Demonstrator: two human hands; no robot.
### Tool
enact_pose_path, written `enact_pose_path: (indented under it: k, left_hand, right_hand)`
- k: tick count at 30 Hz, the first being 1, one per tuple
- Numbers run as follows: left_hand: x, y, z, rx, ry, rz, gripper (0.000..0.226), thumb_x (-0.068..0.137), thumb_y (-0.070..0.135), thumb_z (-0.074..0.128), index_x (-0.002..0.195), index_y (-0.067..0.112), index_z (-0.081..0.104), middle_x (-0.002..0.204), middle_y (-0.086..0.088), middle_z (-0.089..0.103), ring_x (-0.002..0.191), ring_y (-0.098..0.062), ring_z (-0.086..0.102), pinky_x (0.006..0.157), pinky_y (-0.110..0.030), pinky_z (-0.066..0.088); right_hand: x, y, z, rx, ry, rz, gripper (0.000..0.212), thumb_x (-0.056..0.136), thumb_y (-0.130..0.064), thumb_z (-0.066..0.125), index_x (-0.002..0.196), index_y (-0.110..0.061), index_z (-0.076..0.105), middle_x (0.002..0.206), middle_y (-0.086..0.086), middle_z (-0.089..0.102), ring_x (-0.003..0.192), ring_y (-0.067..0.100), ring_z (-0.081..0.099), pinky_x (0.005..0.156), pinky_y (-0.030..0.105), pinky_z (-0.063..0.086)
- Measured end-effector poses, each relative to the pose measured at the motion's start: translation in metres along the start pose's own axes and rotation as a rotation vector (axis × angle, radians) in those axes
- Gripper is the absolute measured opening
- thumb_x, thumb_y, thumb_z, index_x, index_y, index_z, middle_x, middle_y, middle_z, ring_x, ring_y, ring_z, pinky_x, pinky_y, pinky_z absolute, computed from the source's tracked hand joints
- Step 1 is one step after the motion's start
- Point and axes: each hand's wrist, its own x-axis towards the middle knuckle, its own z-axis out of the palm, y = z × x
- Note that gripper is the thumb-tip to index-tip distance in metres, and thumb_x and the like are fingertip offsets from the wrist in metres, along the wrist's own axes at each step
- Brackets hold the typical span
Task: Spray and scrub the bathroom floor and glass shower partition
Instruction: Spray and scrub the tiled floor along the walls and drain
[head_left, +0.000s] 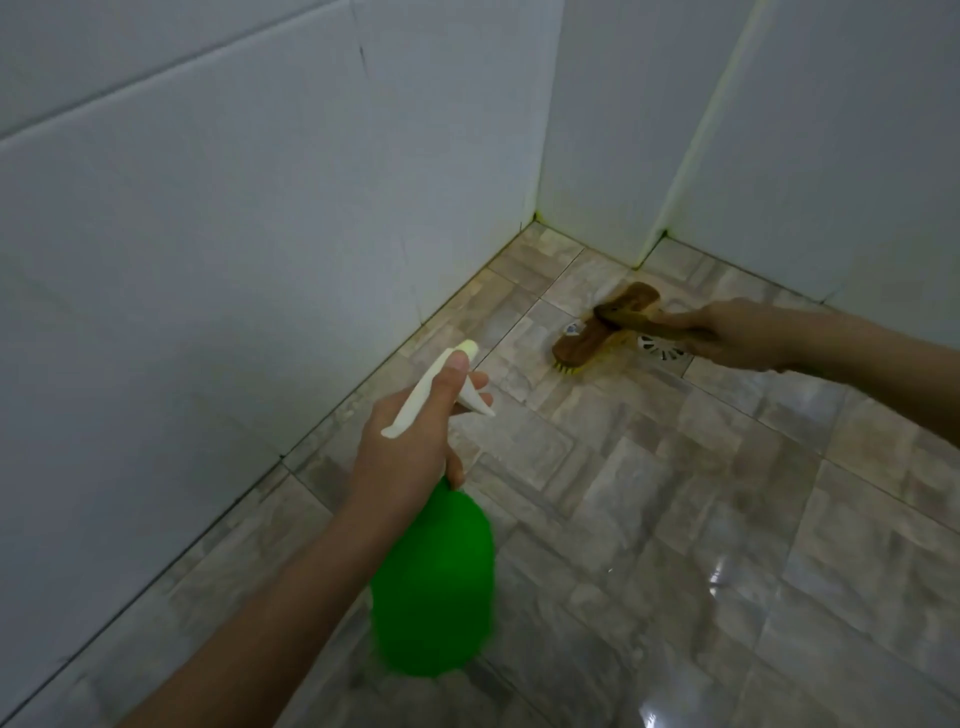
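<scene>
My left hand (410, 441) grips the neck of a green spray bottle (434, 582), fingers over its white trigger head, whose nozzle points toward the wall corner. My right hand (743, 338) holds the handle of a wooden scrub brush (602, 327). The brush head with yellow bristles presses on the grey-beige tiled floor (649, 493) beside a white round drain (662, 348). The brush looks motion-blurred. No glass partition is visible.
White tiled walls (234, 234) meet at a corner behind the brush. A wall pier juts out at the right (613, 156). The floor looks wet and glossy at lower right (727, 597).
</scene>
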Motion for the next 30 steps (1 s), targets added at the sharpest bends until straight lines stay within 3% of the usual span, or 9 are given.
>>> enact_pose_path:
  k: [5,9,12,16,19,21,24,28,30]
  left_hand:
    - [-0.001,0.0,0.005,0.0,-0.011,0.047,0.026,0.082,0.072,0.051,0.076,0.06,0.073,0.099,0.016,0.078,0.094,-0.046,0.071,0.05,-0.033,0.05]
    - [-0.002,-0.009,0.014,0.061,-0.044,0.038,0.029,0.085,0.075,0.049,0.08,0.059,0.073,0.099,0.014,0.078,0.082,-0.038,0.073,0.053,-0.035,0.05]
    - [-0.011,-0.012,0.018,0.071,-0.057,0.041,0.037,0.087,0.078,0.049,0.084,0.053,0.075,0.094,0.011,0.079,0.071,-0.033,0.072,0.054,-0.038,0.052]
    - [-0.016,-0.01,0.022,0.049,-0.057,0.0,0.029,0.096,0.062,0.05,0.08,0.058,0.074,0.097,0.013,0.079,0.086,-0.04,0.073,0.052,-0.035,0.052]
    - [-0.021,-0.005,0.03,0.075,-0.092,0.003,0.034,0.095,0.062,0.051,0.087,0.043,0.078,0.095,0.013,0.079,0.071,-0.041,0.07,0.048,-0.03,0.05]
    - [-0.026,-0.005,0.038,0.097,-0.136,0.05,0.035,0.095,0.063,0.052,0.09,0.039,0.077,0.095,0.0,0.079,0.06,-0.033,0.068,0.051,-0.034,0.051]
    - [-0.032,-0.004,0.046,0.082,-0.186,0.08,0.032,0.093,0.068,0.052,0.083,0.048,0.075,0.099,-0.018,0.076,0.044,-0.02,0.06,0.054,-0.034,0.051]
    - [-0.031,0.0,0.047,0.015,-0.185,0.05,0.029,0.083,0.072,0.049,0.08,0.057,0.074,0.099,0.01,0.079,0.062,-0.033,0.069,0.055,-0.034,0.05]
    - [-0.032,0.001,0.049,0.016,-0.207,0.045,0.028,0.087,0.072,0.052,0.078,0.057,0.074,0.1,0.014,0.078,0.054,-0.028,0.065,0.054,-0.033,0.049]
  right_hand:
    - [0.05,-0.032,0.003,0.036,0.156,-0.028,0.047,0.1,-0.024,0.042,0.146,-0.035,0.036,0.099,0.006,0.062,0.083,0.023,0.058,0.081,0.034,0.047]
    - [0.064,-0.048,0.001,0.09,0.179,-0.053,0.048,0.1,-0.023,0.042,0.146,-0.037,0.035,0.098,0.002,0.053,0.086,0.021,0.053,0.077,0.029,0.039]
    - [0.01,-0.028,0.023,0.104,0.118,-0.051,0.046,0.1,-0.021,0.044,0.144,-0.032,0.04,0.099,0.001,0.059,0.087,0.022,0.059,0.078,0.032,0.044]
    - [-0.038,-0.032,0.052,0.054,0.099,0.084,0.05,0.102,-0.023,0.038,0.149,-0.032,0.027,0.075,-0.005,0.047,0.059,0.013,0.05,0.059,0.032,0.047]
    - [-0.013,-0.042,0.042,0.103,0.149,0.122,0.054,0.102,-0.022,0.032,0.146,-0.051,0.018,0.097,0.01,0.057,0.062,0.024,0.061,0.053,0.037,0.056]
    - [-0.006,-0.045,0.038,0.14,0.14,0.17,0.058,0.102,-0.019,0.031,0.145,-0.054,0.015,0.107,0.013,0.056,0.063,0.026,0.062,0.045,0.032,0.052]
    - [-0.055,-0.061,0.058,0.233,0.062,0.252,0.06,0.1,-0.013,0.032,0.149,-0.045,0.016,0.092,0.01,0.058,0.057,0.021,0.059,0.043,0.028,0.049]
    - [-0.122,-0.092,0.093,0.284,0.005,0.36,0.069,0.101,-0.012,0.03,0.146,-0.052,-0.005,0.081,0.001,0.051,0.051,0.015,0.057,0.038,0.023,0.048]
    - [-0.108,-0.088,0.087,0.288,0.063,0.364,0.071,0.1,-0.011,0.03,0.146,-0.052,-0.006,0.08,0.006,0.054,0.055,0.019,0.06,0.043,0.028,0.052]
